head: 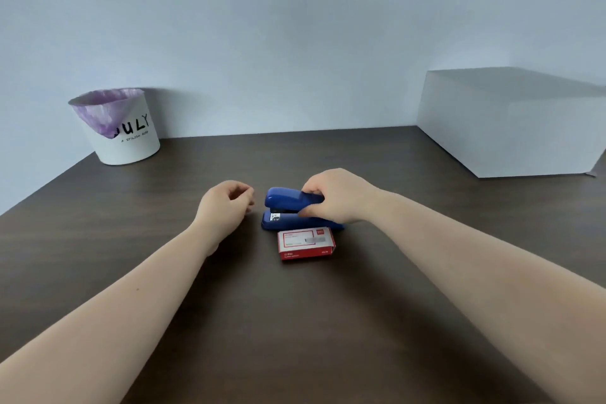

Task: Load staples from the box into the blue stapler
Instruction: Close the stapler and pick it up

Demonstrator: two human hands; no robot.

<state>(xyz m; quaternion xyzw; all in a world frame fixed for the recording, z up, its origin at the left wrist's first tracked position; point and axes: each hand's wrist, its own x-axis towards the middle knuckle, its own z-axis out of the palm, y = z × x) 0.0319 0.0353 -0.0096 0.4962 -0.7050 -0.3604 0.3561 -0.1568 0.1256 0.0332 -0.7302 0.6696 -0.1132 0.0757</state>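
The blue stapler (284, 207) stands on the dark wooden table (295, 321) at its middle, nose pointing left. My right hand (337, 197) grips its rear half, fingers over the top arm and thumb at the side. Directly in front of the stapler lies the red and white staple box (306, 243), flat and closed. My left hand (226, 203) hovers just left of the stapler's nose, fingers loosely curled, holding nothing and not touching the stapler.
A white bin (123, 129) with a purple liner and black lettering stands at the back left by the wall. A large white box (511, 123) occupies the back right corner of the table.
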